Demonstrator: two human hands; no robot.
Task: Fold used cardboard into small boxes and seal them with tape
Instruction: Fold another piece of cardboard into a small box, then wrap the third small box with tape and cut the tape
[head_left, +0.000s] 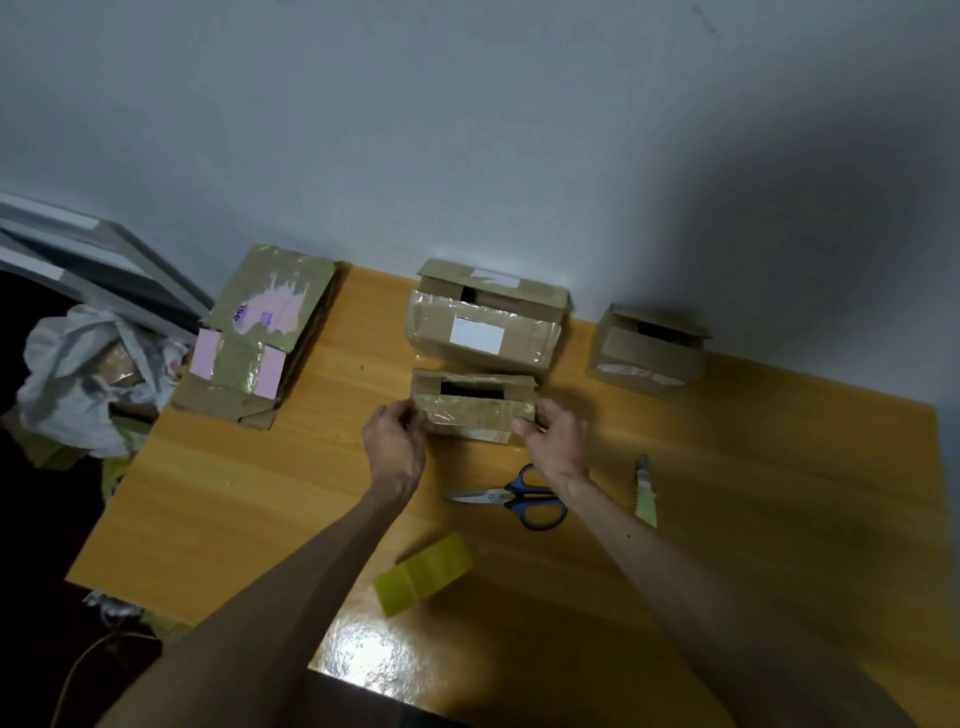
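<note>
While fingers (523, 426) pinch both ends, box (472, 411) lies between.

In the middle of the yellow wooden table (727, 519), held between left hand (395, 447) and right hand (556, 441): small tape-wrapped cardboard box (474, 408). Just behind it, larger cardboard box with white label (483, 332); well to the right of that, open brown cardboard box (647, 345). At the far left corner, flattened stack of pink-patched cardboard (260, 332). Before the small box, blue-handled steel scissors (514, 499), pale green utility knife (645, 493) to their right, yellow roll of tape (423, 574) nearer the front edge. Off the left side, crumpled white plastic bag (83, 374).
</note>
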